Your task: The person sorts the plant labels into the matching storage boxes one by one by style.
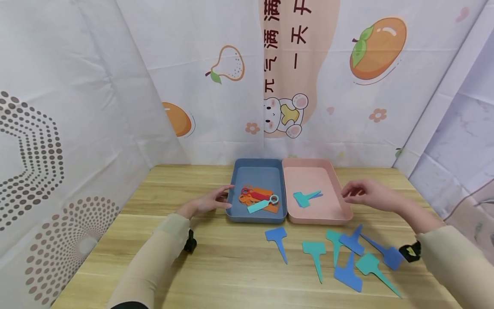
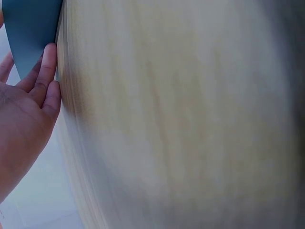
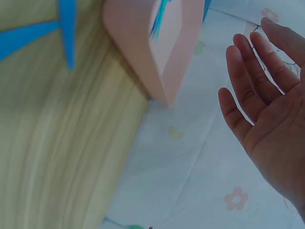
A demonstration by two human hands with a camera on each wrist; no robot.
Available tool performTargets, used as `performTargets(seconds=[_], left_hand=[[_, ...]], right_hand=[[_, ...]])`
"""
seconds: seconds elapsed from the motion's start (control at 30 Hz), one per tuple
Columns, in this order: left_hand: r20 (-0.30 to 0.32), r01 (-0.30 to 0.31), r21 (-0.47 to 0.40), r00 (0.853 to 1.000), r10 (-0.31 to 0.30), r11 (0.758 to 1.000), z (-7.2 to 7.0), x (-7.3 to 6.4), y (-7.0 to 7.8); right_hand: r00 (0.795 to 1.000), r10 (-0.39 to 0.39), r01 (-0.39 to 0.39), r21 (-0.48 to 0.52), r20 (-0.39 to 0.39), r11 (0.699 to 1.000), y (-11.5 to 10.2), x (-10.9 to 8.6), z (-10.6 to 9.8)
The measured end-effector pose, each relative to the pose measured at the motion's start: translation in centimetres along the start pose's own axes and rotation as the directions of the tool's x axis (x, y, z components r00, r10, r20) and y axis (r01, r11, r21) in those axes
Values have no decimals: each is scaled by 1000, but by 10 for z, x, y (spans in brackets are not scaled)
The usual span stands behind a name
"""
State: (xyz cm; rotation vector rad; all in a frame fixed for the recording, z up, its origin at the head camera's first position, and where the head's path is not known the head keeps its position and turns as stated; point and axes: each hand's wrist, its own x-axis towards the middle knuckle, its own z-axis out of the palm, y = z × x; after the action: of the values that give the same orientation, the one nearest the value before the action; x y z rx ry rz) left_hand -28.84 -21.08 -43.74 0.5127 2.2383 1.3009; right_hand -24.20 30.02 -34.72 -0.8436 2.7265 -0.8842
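Observation:
At the left wall of a blue tray (image 1: 258, 175), my left hand (image 1: 210, 201) rests its fairly straight fingers against the side; the left wrist view shows these fingers (image 2: 47, 67) by the tray wall. Inside lie orange and red ring-ended tags and a light teal one (image 1: 257, 206). My right hand (image 1: 364, 193) hovers just off the right rim of a pink tray (image 1: 308, 174), fingers loosely bent, holding nothing. In the right wrist view its palm (image 3: 276, 119) is bare. A teal T-shaped plant label (image 1: 302, 199) lies in the pink tray over a bluish one.
Several blue and teal T-shaped labels lie on the wooden table (image 1: 231, 266) in front of the trays, among them a blue label (image 1: 275, 234) and a teal label (image 1: 314, 247). Behind the trays hangs a printed white cloth (image 1: 216, 124).

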Motion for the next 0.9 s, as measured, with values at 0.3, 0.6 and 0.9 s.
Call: performTargets(seconds=[0.3,0.6,0.9], left_hand=[[8,-13,-10,1000,13,1000,-1,-2,2],[2,-8,-9,1000,9,1000,-1,-4,3],[11,-30,-20,999,30,999,0,-3,2]], right_hand=[[998,-53,52,-32,-26,998,28,-52,8],[998,-57,55,-94,-23,994,56,-89,24],[997,-81,78,-121,-14,990,68,-110,42]])
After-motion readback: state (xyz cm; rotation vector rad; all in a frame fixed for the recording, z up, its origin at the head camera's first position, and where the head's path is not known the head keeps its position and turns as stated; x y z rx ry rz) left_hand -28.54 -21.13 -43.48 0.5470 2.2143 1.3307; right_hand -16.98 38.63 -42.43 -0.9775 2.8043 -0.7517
